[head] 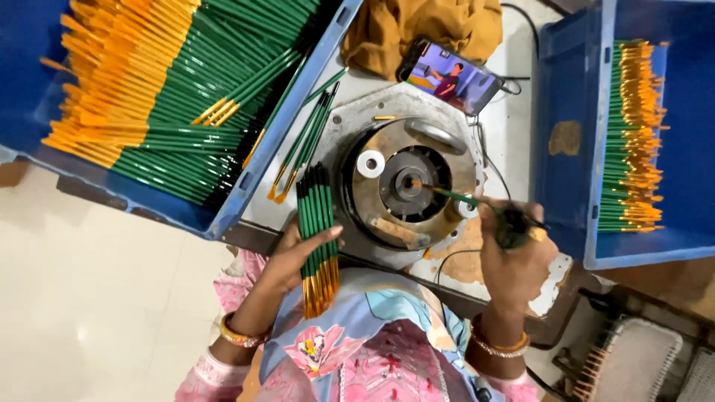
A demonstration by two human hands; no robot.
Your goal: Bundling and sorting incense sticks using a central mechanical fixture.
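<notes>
My left hand (294,257) grips a fanned bundle of green-handled paintbrushes (316,223) with orange ends, held upright at the left edge of a round metal machine (406,182). My right hand (514,257) holds a single green paintbrush (454,196), its tip pressed into the dark centre hole of the machine's disc. A white ring (370,164) lies on the disc. Several loose brushes (302,145) rest on the machine's base plate beside the bundle.
A large blue crate (223,216) at the left is heaped with green and orange brushes. A second blue crate (570,186) at the right holds a neat row of them. A phone (450,77) leans against an ochre cloth (421,26) behind the machine.
</notes>
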